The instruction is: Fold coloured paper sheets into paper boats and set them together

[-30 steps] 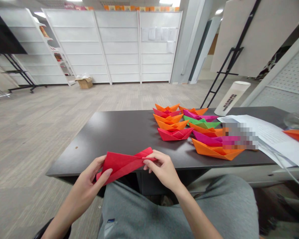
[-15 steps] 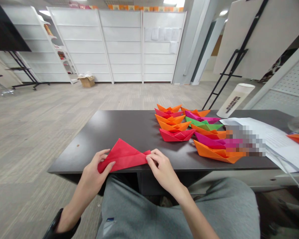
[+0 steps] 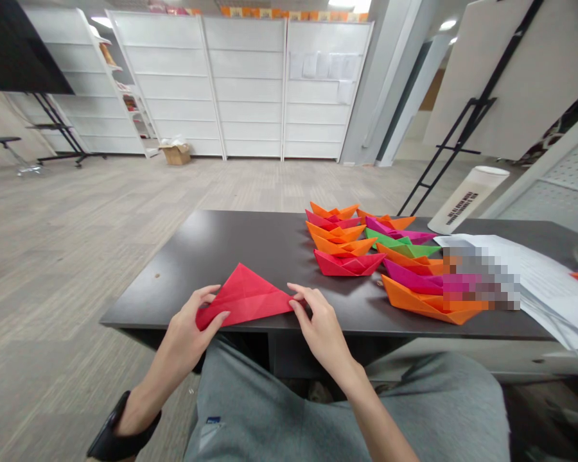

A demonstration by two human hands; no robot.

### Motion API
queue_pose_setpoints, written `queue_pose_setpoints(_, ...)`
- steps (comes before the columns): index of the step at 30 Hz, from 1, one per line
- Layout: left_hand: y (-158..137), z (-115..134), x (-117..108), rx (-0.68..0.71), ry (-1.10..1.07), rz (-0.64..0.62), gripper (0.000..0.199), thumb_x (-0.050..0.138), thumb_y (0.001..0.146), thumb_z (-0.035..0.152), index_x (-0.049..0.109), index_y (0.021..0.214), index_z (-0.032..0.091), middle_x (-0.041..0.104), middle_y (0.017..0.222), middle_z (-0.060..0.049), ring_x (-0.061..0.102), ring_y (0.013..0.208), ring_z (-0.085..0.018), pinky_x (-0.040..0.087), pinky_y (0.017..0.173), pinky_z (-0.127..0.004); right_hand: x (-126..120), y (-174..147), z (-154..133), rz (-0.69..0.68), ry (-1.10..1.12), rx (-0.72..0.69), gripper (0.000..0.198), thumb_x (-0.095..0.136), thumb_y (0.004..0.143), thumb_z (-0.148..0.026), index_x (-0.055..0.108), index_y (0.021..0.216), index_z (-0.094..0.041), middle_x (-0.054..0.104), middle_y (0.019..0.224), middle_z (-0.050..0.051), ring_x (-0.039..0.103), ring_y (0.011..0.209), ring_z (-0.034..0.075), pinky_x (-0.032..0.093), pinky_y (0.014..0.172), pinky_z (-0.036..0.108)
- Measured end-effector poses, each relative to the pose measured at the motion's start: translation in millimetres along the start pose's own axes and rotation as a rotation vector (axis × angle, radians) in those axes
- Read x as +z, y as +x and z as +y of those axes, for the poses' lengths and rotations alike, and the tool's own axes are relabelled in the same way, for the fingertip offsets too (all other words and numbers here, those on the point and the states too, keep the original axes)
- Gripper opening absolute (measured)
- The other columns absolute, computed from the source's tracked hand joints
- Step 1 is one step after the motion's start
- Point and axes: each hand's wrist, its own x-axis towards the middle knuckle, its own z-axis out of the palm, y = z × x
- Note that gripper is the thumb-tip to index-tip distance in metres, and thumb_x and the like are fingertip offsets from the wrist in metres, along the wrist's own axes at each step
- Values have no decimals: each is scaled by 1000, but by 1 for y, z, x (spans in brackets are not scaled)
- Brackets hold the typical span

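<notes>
- So the red, triangular sheet of folded paper [image 3: 253, 300] is held between both hands, peak pointing away from the person, over the near edge of the dark, flat-topped table [image 3: 173, 260]. Can't tell if it touches the tabletop.
- Left hand [image 3: 189, 324] has the left corner pinched, thumb on the near face, fingers behind, probably so the layers don't slide.
- Right hand [image 3: 320, 321] pinches the opposite tip between thumb and finger, forefinger lifted; looks like that keeps the bottom edge straight.
- Beyond and right of that grip: one row of orange and red folded-paper boats [image 3: 338, 235], then another in orange, magenta and green [image 3: 411, 264], likely lined up there to be out of the way.
</notes>
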Motion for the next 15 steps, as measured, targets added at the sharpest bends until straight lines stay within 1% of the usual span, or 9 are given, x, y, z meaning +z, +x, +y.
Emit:
queue_pose_setpoints(2,1,0,-2,4,-19,25,35,59,91,37,54,123,22,71,97,-3,71,90,-22,57,87,-38,-2,1,-2,-19,10,-7,15,56,96,-16,67,102,-23,69,95,3,58,93,22,47,86,37)
queue_pose_setpoints(4,2,0,-4,73,-8,48,24,57,92,34,59,113,23,72,99,-3,71,92,-22,52,99,-44,-3,1,-3,-57,-7,-33,9,62,93,-16,68,89,-23,68,92,2,58,90,21,46,83,35)
queue_pose_setpoints(6,3,0,-7,181,21,31,12,57,93,31,62,100,24,73,97,-1,70,90,-20,38,113,-52,-3,1,-3,-82,-50,-70,10,64,92,-15,67,86,-22,69,92,1,57,89,21,44,83,35)
queue_pose_setpoints(7,4,1,-9,232,39,13,9,58,92,30,63,97,24,73,96,0,70,89,-20,31,117,-55,-2,1,-3,-90,-77,-88,10,63,93,-15,67,86,-22,70,93,0,56,90,21,43,82,35)
queue_pose_setpoints(9,4,3,-14,300,69,-36,13,61,91,30,64,103,25,74,101,0,71,92,-20,22,119,-60,-1,0,-3,-107,-126,-122,12,59,96,-15,68,91,-22,71,94,1,56,90,21,42,81,35)
queue_pose_setpoints(10,4,5,-15,317,74,-65,19,62,92,30,63,110,26,74,107,-1,71,97,-21,20,120,-60,-1,-1,-3,-119,-144,-135,13,57,97,-15,68,94,-22,71,96,1,56,90,21,42,81,35)
queue_pose_setpoints(12,4,8,-17,329,50,-134,25,58,94,31,61,119,28,73,116,-2,70,104,-21,23,120,-59,-2,-1,-4,-154,-160,-154,18,53,99,-16,69,99,-23,71,98,2,56,91,20,43,81,36)
queue_pose_setpoints(13,3,9,-17,323,29,-158,23,55,96,30,62,118,28,74,116,-1,70,105,-21,26,119,-57,-2,-2,-5,-170,-160,-158,19,52,100,-16,70,100,-24,71,99,2,56,91,20,43,81,36)
queue_pose_setpoints(15,0,9,-13,280,-1,-124,19,50,98,32,66,108,27,76,108,-2,70,108,-23,35,116,-53,-3,-2,-5,-194,-151,-162,22,50,100,-17,71,100,-25,70,99,2,56,92,20,44,82,36)
